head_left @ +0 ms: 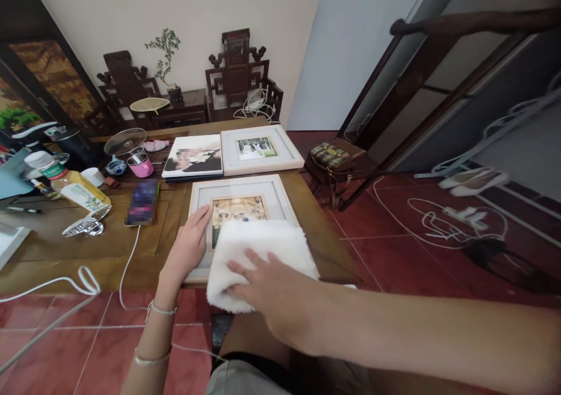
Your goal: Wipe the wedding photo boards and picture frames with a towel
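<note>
Worktop (173, 208) extends beyond left hand (190, 240), flat on frame (280, 193); red floor (377, 257) lies rightward of right hand (267, 284), spread on cloth (274, 237) partly hiding picture (232, 205).

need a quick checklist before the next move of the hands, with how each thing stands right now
1. Left hand touching the near frame: ok, it lies along the left side.
2. White cloth under the right hand: ok, fingers are spread on top of it.
3. Whole picture in the near frame visible: not ok, the cloth covers its lower part.
4. Near frame's front edge fully on the table: cannot tell, the cloth hides much of that edge.
5. Near frame separate from the far frame: cannot tell, they lie very close.
6. Phone clear of the near frame: ok, bare tabletop lies between them.
</note>
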The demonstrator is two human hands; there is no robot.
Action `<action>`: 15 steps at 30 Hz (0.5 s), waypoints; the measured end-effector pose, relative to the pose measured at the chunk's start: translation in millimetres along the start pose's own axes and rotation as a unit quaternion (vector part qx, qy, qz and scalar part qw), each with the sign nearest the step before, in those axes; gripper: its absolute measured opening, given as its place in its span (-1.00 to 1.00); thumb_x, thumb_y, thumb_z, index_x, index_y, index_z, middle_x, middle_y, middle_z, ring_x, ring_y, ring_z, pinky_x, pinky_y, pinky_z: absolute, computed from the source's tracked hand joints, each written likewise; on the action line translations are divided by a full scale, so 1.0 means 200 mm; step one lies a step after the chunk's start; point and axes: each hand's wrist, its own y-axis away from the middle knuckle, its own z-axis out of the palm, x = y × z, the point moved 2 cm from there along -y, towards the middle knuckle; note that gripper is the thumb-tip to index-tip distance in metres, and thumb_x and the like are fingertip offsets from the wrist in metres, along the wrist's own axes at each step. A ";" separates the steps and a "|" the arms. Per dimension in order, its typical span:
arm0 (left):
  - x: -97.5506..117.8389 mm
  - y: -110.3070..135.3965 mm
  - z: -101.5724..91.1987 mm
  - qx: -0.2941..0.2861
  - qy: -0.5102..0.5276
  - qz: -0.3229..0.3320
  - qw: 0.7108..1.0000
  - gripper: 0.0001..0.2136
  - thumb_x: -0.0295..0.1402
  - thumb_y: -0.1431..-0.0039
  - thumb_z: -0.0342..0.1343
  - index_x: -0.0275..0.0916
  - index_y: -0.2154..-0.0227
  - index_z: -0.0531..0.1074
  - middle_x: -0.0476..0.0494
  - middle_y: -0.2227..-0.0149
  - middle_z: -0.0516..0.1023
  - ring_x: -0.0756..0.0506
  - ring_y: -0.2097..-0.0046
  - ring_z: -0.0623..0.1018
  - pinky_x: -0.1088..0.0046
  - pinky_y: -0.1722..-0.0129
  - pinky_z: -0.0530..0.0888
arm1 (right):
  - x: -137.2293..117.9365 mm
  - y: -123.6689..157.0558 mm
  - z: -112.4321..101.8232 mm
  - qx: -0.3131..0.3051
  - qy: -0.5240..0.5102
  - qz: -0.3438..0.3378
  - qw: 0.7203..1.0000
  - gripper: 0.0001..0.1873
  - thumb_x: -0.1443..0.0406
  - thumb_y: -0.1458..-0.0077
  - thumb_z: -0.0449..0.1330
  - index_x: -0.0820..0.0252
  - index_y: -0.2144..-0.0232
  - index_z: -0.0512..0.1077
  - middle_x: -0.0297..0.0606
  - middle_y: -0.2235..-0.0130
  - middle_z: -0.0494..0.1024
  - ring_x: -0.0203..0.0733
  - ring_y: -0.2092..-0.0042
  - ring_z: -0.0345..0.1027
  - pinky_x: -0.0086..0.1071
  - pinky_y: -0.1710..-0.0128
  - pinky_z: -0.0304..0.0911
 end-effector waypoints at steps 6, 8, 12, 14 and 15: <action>0.00 0.01 -0.01 -0.006 -0.001 0.016 1.000 -0.53 -0.51 -0.29 -0.22 -0.29 -0.24 0.18 -0.31 -0.30 0.20 -0.18 -0.32 0.19 0.07 -0.26 0.23 | 0.18 -0.13 0.04 0.106 0.048 -0.022 0.993 -0.18 0.55 0.05 0.12 0.02 -0.26 0.18 -0.12 -0.36 0.00 0.32 -0.33 -0.19 0.26 -0.18 -0.02; -0.01 0.01 0.00 -0.005 -0.002 0.024 1.000 -0.52 -0.52 -0.28 -0.21 -0.28 -0.25 0.17 -0.31 -0.30 0.20 -0.19 -0.32 0.19 0.07 -0.26 0.23 | 0.31 -0.19 0.01 0.137 0.081 -0.005 0.987 -0.20 0.59 0.02 0.04 0.07 -0.27 0.16 -0.13 -0.38 -0.04 0.27 -0.35 -0.25 0.21 -0.22 -0.10; -0.02 0.01 0.01 0.007 -0.002 0.033 0.999 -0.50 -0.55 -0.26 -0.19 -0.24 -0.25 0.18 -0.28 -0.30 0.20 -0.18 -0.32 0.20 0.07 -0.26 0.23 | 0.53 -0.34 -0.10 0.193 0.151 0.025 0.969 -0.18 0.63 0.04 0.02 0.16 -0.28 0.14 -0.09 -0.38 -0.06 0.23 -0.36 -0.30 0.19 -0.23 -0.13; -0.03 0.00 0.02 0.012 -0.004 0.036 0.999 -0.51 -0.55 -0.25 -0.19 -0.27 -0.24 0.20 -0.30 -0.30 0.20 -0.19 -0.31 0.20 0.06 -0.26 0.23 | 0.57 -0.39 -0.14 0.210 0.183 0.036 0.960 -0.22 0.61 0.01 0.04 0.17 -0.27 0.17 -0.10 -0.38 -0.06 0.26 -0.37 -0.35 0.23 -0.24 -0.20; -0.03 0.00 0.02 0.016 -0.003 0.037 0.999 -0.52 -0.54 -0.25 -0.19 -0.28 -0.23 0.21 -0.31 -0.29 0.21 -0.20 -0.31 0.21 0.06 -0.26 0.23 | 0.57 -0.41 -0.14 0.213 0.193 0.040 0.957 -0.25 0.59 0.00 0.06 0.17 -0.26 0.19 -0.10 -0.38 -0.07 0.28 -0.37 -0.37 0.26 -0.23 -0.23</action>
